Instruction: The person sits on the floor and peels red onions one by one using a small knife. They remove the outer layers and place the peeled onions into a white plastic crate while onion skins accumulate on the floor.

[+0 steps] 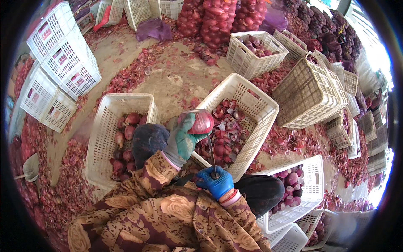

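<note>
A red onion [203,121] with its skin on sits in my left hand [182,141], which wears a grey and green work glove. My right hand [217,182], in a blue glove, grips a knife [211,151] with a thin dark blade pointing up towards the onion's underside. Below the onion is a white plastic crate [264,138] holding onion skins and cut ends [225,132]. Left of my knee stands another crate [96,138] with unpeeled red onions [129,132]. Peeled onions [291,187] fill part of a crate [313,189] at my right.
Stacked white crates [64,56] stand at the left. Net sacks of onions [218,23] are at the back, near a crate of onions [256,60]. An upended crate [310,91] stands at the right. Loose skins [69,182] litter the floor; a scoop [31,168] lies far left.
</note>
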Available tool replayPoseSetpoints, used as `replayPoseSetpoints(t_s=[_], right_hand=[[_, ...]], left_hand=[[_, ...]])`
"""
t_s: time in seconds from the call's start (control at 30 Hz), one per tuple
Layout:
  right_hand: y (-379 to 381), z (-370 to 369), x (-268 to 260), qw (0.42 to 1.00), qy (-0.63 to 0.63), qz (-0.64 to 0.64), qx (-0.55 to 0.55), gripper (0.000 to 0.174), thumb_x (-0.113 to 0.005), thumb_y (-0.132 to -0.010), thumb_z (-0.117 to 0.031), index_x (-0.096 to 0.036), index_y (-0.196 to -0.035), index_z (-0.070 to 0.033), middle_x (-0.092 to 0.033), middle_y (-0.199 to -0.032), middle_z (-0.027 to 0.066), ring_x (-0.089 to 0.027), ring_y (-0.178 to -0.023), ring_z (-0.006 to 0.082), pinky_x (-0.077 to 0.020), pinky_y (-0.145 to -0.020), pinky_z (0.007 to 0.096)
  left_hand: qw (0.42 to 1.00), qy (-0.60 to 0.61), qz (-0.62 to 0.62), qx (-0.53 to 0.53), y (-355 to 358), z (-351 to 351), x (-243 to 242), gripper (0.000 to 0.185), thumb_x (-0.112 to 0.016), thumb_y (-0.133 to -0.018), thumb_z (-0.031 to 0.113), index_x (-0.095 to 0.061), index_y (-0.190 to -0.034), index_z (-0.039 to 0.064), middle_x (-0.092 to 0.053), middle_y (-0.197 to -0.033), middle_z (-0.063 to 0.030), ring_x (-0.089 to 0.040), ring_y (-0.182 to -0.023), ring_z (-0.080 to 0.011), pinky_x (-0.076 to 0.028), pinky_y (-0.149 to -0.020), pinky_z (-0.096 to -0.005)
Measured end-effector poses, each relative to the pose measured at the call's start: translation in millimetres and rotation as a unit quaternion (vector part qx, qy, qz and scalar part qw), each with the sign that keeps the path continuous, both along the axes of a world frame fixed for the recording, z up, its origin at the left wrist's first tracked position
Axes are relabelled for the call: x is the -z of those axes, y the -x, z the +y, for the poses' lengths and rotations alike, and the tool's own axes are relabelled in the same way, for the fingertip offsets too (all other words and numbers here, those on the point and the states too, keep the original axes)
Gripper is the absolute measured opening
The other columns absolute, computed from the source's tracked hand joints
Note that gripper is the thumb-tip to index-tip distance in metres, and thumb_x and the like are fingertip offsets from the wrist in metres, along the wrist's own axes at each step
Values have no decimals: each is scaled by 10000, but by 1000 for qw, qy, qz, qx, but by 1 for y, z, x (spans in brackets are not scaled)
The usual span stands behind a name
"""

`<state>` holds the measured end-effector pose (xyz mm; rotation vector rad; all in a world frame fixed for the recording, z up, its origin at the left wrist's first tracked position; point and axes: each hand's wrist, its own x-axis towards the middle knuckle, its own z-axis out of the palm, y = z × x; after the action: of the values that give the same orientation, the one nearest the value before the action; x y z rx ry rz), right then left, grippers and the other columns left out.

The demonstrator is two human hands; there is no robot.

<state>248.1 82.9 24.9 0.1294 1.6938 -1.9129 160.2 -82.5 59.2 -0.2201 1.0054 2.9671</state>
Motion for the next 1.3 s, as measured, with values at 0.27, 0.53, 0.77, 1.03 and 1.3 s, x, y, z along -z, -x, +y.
replayPoseSetpoints(t_s=[0.27, 0.53, 0.77, 1.03, 1.3], right_hand=[[3, -1, -34, 999, -1, 28, -24, 145, -650, -859, -92, -599, -899, 37, -669, -834, 110, -663, -770, 175, -552, -682, 286], [-1, 1, -22, 999, 32, 6, 13, 126, -641, -853, -39, -588, -933, 42, -652, -870, 111, -665, -767, 204, -578, -659, 326], [3, 2, -27, 1000, -8, 10, -20, 110, -638, -858, -39, -590, -923, 36, -652, -844, 95, -664, -769, 201, -586, -665, 330], [8, 0, 42, 984, -36, 170, 37, 98, -619, -866, -60, -554, -930, -23, -660, -857, 107, -636, -722, 182, -539, -643, 303], [28, 4, -20, 972, 138, -11, 187, 272, -652, -834, -9, -532, -1076, 28, -656, -986, 142, -638, -930, 222, -547, -778, 306]], left_hand=[[934, 289, 129, -165, -9, -7, -3, 720, -813, -683, 187, -429, -1272, 36, -544, -1185, -88, -531, -1082, -183, -438, -945, -321], [910, 341, 164, -172, -13, -8, -9, 811, -849, -648, 274, -414, -1288, 30, -545, -1208, -109, -532, -1110, -202, -431, -967, -338], [890, 360, 202, -193, -10, -7, -7, 860, -862, -630, 289, -390, -1300, 30, -518, -1235, -119, -532, -1115, -222, -430, -971, -359], [745, 542, 257, -294, -14, -3, -27, 888, -875, -602, 296, -379, -1289, 30, -484, -1265, -142, -522, -1128, -247, -424, -980, -372], [823, 464, 248, -214, -10, -8, -27, 858, -869, -615, 293, -390, -1280, 38, -486, -1250, -127, -520, -1124, -241, -414, -988, -371]])
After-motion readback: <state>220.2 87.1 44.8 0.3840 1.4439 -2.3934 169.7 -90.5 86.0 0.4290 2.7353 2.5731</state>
